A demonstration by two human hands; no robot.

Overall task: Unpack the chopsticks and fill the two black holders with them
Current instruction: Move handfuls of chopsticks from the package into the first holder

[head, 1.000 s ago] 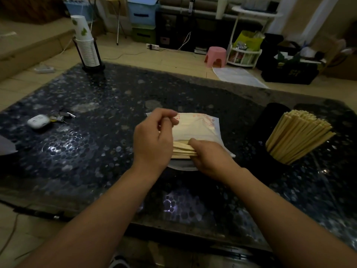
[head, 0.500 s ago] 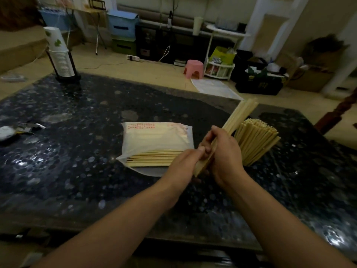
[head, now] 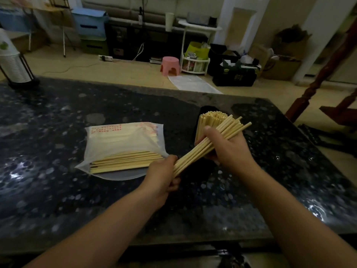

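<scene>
A bundle of pale wooden chopsticks [head: 195, 153] slants between both hands above the dark table. My left hand [head: 162, 173] grips its lower end and my right hand [head: 226, 149] wraps round its middle. Behind the right hand stands a black holder [head: 207, 109] packed with upright chopsticks [head: 210, 118]; most of its body is hidden. To the left lies an open translucent plastic packet [head: 123, 140] with red print, more chopsticks [head: 123, 161] lying flat inside it. A second holder cannot be made out.
The speckled dark table [head: 58, 190] runs wide to the left and front. A stack of paper cups in a black stand [head: 13, 68] sits at the far left corner. A reddish wooden post [head: 316, 78] rises beyond the right edge.
The bundle taken from the packet has tilted lower and moved right in front of the filled holder. My left hand now grips its lower end. The view has shifted right.
</scene>
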